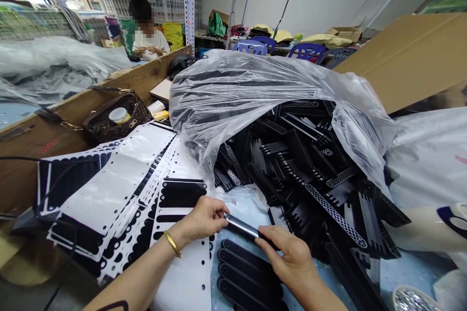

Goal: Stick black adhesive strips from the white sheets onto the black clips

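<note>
My left hand (207, 216), with a gold bangle at the wrist, pinches the left end of a narrow black strip-shaped part (241, 226). The right end of that part sits between the thumb and fingers of my right hand (288, 252). Just below, several similar black parts (248, 272) with rounded ends lie side by side on the light blue table. To the left spread white sheets (109, 180) bearing black strip shapes. Beyond my hands, a clear plastic bag (233, 92) lies with its mouth open over a heap of black slotted parts (292, 160), some with a white lattice pattern.
At bottom right stands a tub (397, 301) of shiny small pieces. A brown handbag (113, 116) holding a white jar rests by a wooden board (73, 107). A large cardboard sheet (412, 58) leans at right. Another person (149, 39) sits at the back left.
</note>
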The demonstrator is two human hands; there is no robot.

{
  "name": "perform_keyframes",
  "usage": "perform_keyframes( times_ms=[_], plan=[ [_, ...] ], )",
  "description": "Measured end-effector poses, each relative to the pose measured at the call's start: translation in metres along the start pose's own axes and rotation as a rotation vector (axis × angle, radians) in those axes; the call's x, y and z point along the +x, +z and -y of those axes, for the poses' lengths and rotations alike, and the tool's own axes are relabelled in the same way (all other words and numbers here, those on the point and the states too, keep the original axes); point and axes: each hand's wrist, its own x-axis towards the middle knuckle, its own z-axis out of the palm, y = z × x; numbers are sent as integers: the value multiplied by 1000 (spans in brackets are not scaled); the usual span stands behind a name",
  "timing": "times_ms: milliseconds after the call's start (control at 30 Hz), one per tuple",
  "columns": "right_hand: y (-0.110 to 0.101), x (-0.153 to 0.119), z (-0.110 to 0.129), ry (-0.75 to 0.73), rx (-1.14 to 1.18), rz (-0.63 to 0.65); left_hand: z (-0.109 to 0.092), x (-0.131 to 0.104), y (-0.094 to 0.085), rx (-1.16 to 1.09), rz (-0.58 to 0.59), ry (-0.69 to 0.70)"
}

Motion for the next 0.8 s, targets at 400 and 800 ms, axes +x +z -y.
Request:
perform_keyframes(
  times_ms=[400, 800],
  plan=[
    [2, 1, -1, -2, -35, 39, 1, 0, -1, 15, -2, 27],
    [2, 2, 2, 37, -28, 85, 2, 1, -2, -1, -2, 32]
  ],
)
